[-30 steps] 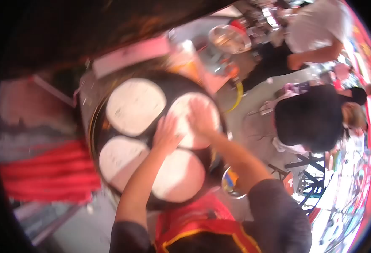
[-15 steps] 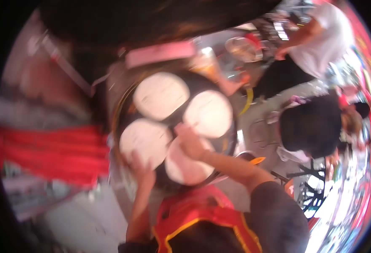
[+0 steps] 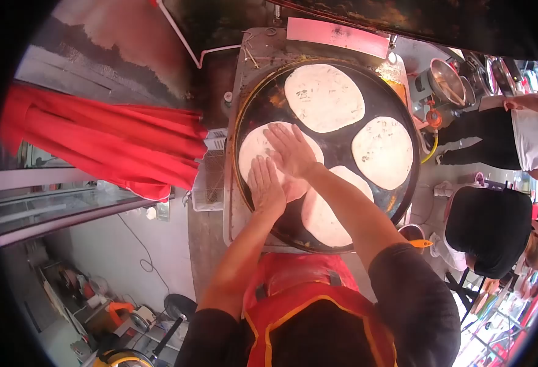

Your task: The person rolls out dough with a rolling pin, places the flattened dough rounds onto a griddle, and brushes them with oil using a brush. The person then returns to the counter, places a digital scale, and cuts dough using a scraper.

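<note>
Fingers slightly parted and laid flat, gripping nothing, the left hand [image 3: 267,188] and right hand [image 3: 294,155] both touched one bread [image 3: 252,144] at the griddle [image 3: 340,147]'s left edge. The right had just come across from around the near-edge bread [image 3: 326,215], putting both hands on one. Others lay by the far edge [image 3: 324,98] and right edge [image 3: 382,153].
</note>
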Motion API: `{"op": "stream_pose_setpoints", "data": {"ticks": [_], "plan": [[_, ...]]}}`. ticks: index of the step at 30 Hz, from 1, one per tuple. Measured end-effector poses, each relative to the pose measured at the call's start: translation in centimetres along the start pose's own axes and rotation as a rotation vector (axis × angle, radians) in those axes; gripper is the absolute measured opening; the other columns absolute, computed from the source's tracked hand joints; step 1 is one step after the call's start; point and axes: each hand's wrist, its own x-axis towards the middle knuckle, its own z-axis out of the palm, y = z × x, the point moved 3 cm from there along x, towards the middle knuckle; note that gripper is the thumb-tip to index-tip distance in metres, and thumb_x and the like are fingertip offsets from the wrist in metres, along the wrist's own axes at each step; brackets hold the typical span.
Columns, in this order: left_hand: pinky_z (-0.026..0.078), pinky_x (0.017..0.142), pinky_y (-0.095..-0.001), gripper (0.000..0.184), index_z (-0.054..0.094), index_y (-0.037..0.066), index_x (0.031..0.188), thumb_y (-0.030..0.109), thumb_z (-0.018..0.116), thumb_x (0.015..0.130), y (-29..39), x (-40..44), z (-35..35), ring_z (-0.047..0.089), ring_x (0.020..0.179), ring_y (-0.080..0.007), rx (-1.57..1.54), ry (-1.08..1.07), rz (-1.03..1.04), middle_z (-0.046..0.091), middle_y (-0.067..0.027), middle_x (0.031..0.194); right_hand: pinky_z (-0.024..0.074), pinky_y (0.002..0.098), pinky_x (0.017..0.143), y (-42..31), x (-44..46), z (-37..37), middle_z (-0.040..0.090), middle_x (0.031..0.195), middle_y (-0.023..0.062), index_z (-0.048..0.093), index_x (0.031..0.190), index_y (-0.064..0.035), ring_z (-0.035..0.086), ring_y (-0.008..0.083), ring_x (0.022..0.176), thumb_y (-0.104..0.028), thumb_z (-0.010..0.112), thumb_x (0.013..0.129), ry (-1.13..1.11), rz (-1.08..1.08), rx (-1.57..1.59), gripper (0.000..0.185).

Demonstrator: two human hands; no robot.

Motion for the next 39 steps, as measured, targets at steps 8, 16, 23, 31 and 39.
{"op": "stream_pose_setpoints", "data": {"ticks": [8, 16, 23, 31, 39], "plan": [[0.014, 0.114, -0.0515, 0.086, 0.023, -0.009, 0.143, 0.047, 0.056, 0.087, -0.8, 1.3, 0.0, 0.018, 0.139, -0.0439, 0.017, -0.029, 0.003, 0.021, -0.0308, 0.148, 0.0193, 0.048, 0.114, 1.9, 1.7, 0.9, 0.033, 0.15, 0.0101, 0.03, 0.145, -0.011, 0.03, 0.0244, 0.138, -0.035, 0.043, 0.095, -0.005, -0.028, -0.043, 0.057], [0.013, 0.114, -0.0512, 0.083, 0.019, -0.007, 0.145, 0.041, 0.056, 0.088, -1.0, 0.8, 0.0, 0.018, 0.14, -0.0436, 0.052, -0.014, 0.06, 0.021, -0.0296, 0.149, 0.0193, 0.0479, 0.114, 2.4, -1.0, -3.5, 0.031, 0.15, 0.0135, 0.032, 0.144, -0.0095, 0.027, 0.03, 0.139, -0.027, 0.049, 0.094, -0.004, 0.222, 0.131, 0.056], [0.012, 0.117, -0.048, 0.079, 0.024, -0.003, 0.144, 0.037, 0.059, 0.086, 8.4, -2.2, 0.5, 0.018, 0.142, -0.0352, -0.111, -0.374, 0.701, 0.023, -0.0214, 0.151, 0.0152, 0.0533, 0.113, -0.8, -18.8, -4.8, 0.028, 0.15, 0.0206, 0.026, 0.146, -0.0034, 0.024, 0.0353, 0.14, -0.031, 0.043, 0.097, 0.143, 0.856, -0.084, 0.058], [0.014, 0.114, -0.0486, 0.081, 0.027, -0.001, 0.144, 0.046, 0.057, 0.086, 8.2, -2.3, 0.7, 0.018, 0.141, -0.0341, 0.045, -0.375, 0.775, 0.024, -0.0219, 0.151, 0.0226, 0.0504, 0.112, -0.3, -20.7, -5.1, 0.036, 0.146, 0.0165, 0.037, 0.14, -0.0055, 0.034, 0.032, 0.135, -0.031, 0.056, 0.089, 0.025, 0.93, -0.028, 0.06], [0.045, 0.091, -0.0427, 0.035, 0.059, 0.0, 0.113, 0.026, 0.058, 0.089, 15.2, -7.2, 1.7, 0.057, 0.105, -0.0371, -0.559, -0.509, 0.658, 0.06, -0.0227, 0.11, 0.0421, 0.0397, 0.096, -1.5, -34.1, -26.4, 0.053, 0.126, 0.0163, 0.05, 0.127, -0.0036, 0.054, 0.0345, 0.11, -0.006, 0.064, 0.081, 0.785, 0.973, -0.031, 0.048]]}}
